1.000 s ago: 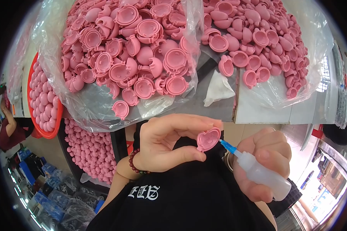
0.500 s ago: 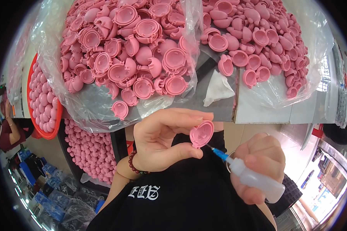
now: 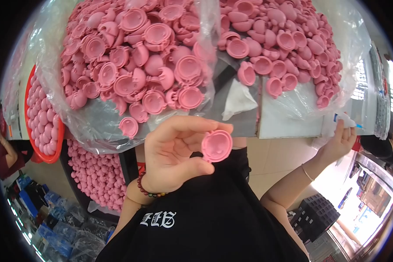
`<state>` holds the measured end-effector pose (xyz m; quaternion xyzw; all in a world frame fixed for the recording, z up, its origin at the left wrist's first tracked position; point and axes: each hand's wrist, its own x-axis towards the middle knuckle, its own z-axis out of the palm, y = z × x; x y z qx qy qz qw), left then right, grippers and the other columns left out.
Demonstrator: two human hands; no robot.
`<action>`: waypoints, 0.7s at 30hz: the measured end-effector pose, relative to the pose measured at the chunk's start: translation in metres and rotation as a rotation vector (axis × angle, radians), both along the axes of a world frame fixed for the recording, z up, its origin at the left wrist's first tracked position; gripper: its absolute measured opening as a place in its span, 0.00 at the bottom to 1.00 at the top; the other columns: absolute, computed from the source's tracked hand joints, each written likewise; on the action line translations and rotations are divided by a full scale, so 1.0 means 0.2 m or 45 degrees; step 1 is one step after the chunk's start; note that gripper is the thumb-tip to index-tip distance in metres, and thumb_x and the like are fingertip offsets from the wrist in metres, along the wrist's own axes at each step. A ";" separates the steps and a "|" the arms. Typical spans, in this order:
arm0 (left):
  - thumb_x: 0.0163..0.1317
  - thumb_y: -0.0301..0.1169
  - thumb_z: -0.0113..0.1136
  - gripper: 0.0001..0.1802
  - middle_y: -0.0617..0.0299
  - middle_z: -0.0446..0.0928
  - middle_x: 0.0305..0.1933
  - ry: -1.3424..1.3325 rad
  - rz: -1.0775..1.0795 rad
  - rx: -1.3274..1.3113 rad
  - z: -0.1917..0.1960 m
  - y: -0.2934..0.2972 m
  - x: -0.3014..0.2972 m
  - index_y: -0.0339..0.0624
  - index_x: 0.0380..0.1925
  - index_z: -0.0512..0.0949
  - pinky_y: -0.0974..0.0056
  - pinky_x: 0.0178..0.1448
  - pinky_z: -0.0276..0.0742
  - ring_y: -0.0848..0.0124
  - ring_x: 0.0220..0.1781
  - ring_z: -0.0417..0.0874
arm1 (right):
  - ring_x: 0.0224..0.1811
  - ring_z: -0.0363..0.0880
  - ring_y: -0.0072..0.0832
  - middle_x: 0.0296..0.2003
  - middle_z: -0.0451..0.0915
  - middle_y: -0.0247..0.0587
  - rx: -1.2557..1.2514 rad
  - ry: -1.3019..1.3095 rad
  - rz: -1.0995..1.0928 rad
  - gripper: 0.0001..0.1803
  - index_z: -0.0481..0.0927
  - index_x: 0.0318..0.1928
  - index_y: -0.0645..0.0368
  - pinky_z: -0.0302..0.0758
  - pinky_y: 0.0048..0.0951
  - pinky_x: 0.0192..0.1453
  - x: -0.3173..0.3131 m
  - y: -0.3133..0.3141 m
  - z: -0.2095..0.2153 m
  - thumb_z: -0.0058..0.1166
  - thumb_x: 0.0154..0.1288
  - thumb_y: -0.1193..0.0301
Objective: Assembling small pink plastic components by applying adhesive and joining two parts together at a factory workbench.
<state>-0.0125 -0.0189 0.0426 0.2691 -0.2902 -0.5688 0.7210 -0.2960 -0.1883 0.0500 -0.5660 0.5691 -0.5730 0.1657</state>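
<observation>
In my left hand (image 3: pixel 172 153) a round pink plastic half-shell (image 3: pixel 217 146) is pinched between thumb and fingers, its hollow side facing up at me. A small tab shows on its rim. My right hand (image 3: pixel 344 136) is stretched far out to the right, at the table's front edge. Its fingers are closed on a small white squeeze bottle (image 3: pixel 343 118), whose blue needle tip points right. The fingers partly hide the bottle, and I cannot tell whether it rests on the table.
Pink half-shells (image 3: pixel 155 102) lie heaped on clear plastic at the left, with another heap of pink parts (image 3: pixel 288 41) at the right. A white cloth (image 3: pixel 239 100) lies between them. A red basket (image 3: pixel 59 150) of pink balls and a dark crate (image 3: pixel 70 174) stand left.
My right hand has carried the squeeze bottle away from the half-shell, out to the far right. My left hand has turned the half-shell to face me more fully.
</observation>
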 end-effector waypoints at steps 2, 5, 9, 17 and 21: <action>0.45 0.20 0.61 0.26 0.41 0.68 0.48 0.127 -0.026 0.019 -0.01 -0.01 0.01 0.28 0.45 0.63 0.61 0.50 0.72 0.60 0.49 0.73 | 0.40 0.73 0.30 0.41 0.73 0.52 0.049 0.015 -0.008 0.22 0.60 0.47 0.74 0.70 0.23 0.46 -0.07 -0.03 -0.04 0.50 0.52 0.83; 0.45 0.20 0.62 0.27 0.40 0.68 0.48 0.138 -0.042 -0.033 -0.02 -0.01 0.01 0.29 0.45 0.63 0.61 0.49 0.73 0.61 0.49 0.73 | 0.36 0.72 0.28 0.38 0.72 0.46 -0.173 0.207 -0.229 0.22 0.62 0.45 0.71 0.70 0.25 0.45 -0.04 -0.03 -0.02 0.54 0.49 0.82; 0.44 0.20 0.62 0.27 0.38 0.68 0.47 0.113 -0.030 -0.041 -0.03 -0.01 0.00 0.29 0.45 0.63 0.62 0.49 0.73 0.60 0.48 0.74 | 0.35 0.69 0.24 0.33 0.70 0.39 -0.367 0.474 0.004 0.24 0.66 0.40 0.65 0.67 0.23 0.38 0.26 0.14 0.04 0.61 0.40 0.79; 0.44 0.19 0.62 0.26 0.39 0.68 0.47 0.004 -0.037 -0.018 -0.01 0.01 -0.02 0.29 0.44 0.63 0.63 0.52 0.71 0.61 0.49 0.74 | 0.24 0.65 0.17 0.26 0.70 0.31 0.024 0.797 0.822 0.15 0.74 0.37 0.63 0.60 0.14 0.23 0.64 0.14 0.05 0.54 0.44 0.82; 0.44 0.19 0.62 0.25 0.39 0.69 0.47 0.011 -0.045 0.034 -0.01 0.00 0.00 0.29 0.44 0.64 0.63 0.52 0.70 0.61 0.49 0.73 | 0.23 0.62 0.13 0.24 0.67 0.29 0.339 0.398 1.017 0.18 0.74 0.40 0.64 0.57 0.12 0.20 0.54 0.20 0.08 0.53 0.44 0.83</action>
